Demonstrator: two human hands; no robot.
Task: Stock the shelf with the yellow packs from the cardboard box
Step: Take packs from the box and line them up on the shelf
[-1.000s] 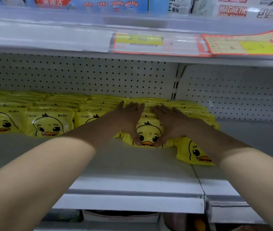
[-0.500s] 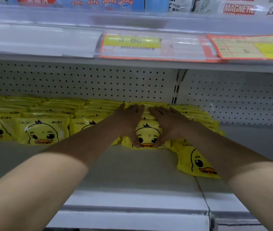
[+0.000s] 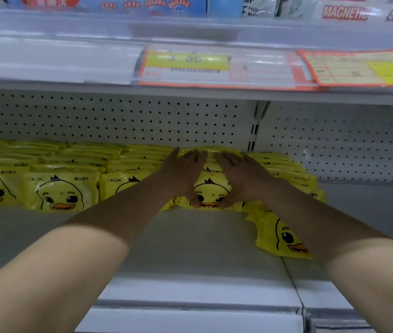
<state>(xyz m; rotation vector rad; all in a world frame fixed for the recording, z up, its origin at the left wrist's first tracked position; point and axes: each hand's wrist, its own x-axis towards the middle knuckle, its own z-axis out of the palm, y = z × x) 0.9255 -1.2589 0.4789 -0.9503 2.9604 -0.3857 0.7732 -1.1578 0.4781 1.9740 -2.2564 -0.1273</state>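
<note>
Yellow duck-face packs lie in overlapping rows on the grey shelf (image 3: 190,241), filling its back from the left edge to the upright. My left hand (image 3: 183,174) and my right hand (image 3: 243,176) lie flat side by side on one stack of packs (image 3: 211,191), fingers straight and pointing to the back, thumbs at the front pack's lower edge. One loose pack (image 3: 284,231) lies askew at the right, nearer the front, partly under my right forearm. The cardboard box is out of view.
A perforated back panel (image 3: 118,116) and a slotted upright (image 3: 254,131) close the back. The upper shelf's rail with price labels (image 3: 185,66) hangs low overhead. The adjoining shelf section (image 3: 370,207) is to the right.
The camera has drifted down and closer, so the shelf sits lower in view. Both hands stay flat on the same stack, pushed slightly further back.
</note>
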